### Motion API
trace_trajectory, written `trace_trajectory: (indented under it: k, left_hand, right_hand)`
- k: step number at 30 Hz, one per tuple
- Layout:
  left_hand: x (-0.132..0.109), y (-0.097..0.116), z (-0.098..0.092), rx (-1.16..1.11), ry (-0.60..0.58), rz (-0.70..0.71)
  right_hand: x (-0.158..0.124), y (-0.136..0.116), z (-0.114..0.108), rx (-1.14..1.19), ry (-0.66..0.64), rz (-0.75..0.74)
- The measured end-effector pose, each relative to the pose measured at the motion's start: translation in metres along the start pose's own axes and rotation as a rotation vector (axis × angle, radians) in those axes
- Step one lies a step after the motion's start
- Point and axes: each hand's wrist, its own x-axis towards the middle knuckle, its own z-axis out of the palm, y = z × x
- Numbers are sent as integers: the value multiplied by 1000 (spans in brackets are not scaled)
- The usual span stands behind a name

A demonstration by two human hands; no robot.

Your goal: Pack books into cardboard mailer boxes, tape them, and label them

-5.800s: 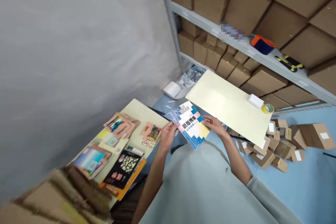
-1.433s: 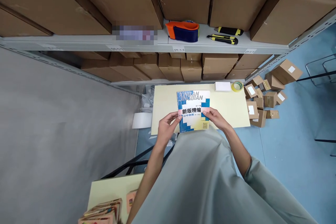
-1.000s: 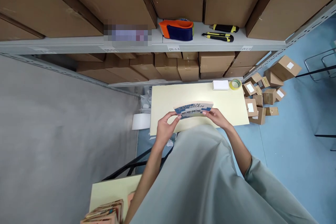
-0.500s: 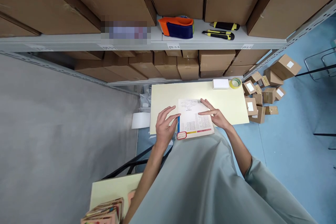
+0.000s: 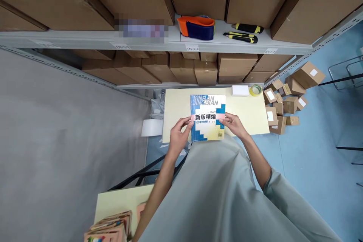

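Observation:
A paperback book [image 5: 208,130] with a blue, white and yellow cover faces up at me, its large title in Chinese characters with Latin capitals along the top. At its left edge my left hand [image 5: 179,132] pinches it between thumb and fingers. The right edge is gripped the same way by my right hand [image 5: 234,124]. The book is over the near side of a pale yellow table [image 5: 246,113], close to my grey-green garment [image 5: 218,185].
A white box [image 5: 239,90] and a yellow tape roll [image 5: 255,90] sit at the table's back. Above, a metal shelf [image 5: 161,47] holds cartons, an orange-blue tape dispenser [image 5: 197,28] and utility knives [image 5: 241,38]. Small cartons [image 5: 290,104] lie right; stacked books [image 5: 109,228] stand lower left.
The book has been turned over: its printed back with the red-framed label faced up before, and its front cover faces up now. Both hands have closed on its side edges.

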Motion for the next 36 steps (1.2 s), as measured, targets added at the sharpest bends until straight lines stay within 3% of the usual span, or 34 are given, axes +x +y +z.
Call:
trace_trajectory:
  k: [10,17,20,24,28,31,34,36]
  left_hand:
    - [2,11,5,-434,40,-494]
    - [3,9,11,-653,-36,-687]
    - [1,12,9,-568,8,-575]
    - [-4,28,11,-325,24,-302]
    - [-8,49,23,-173,-113,-20]
    - [-5,53,34,-99,-233,128]
    - [3,39,42,-70,-211,127]
    - [8,23,44,-102,-146,-13]
  right_hand:
    - [-2,-11,11,127,125,118]
    - [0,-10,11,122,110,159]
    - [2,-5,6,112,104,194]
    - [10,1,5,93,49,251]
    - [27,1,18,180,37,287]
    - [43,1,30,294,40,329]
    - [53,3,37,389,-80,333]
    - [55,6,38,415,-206,298]
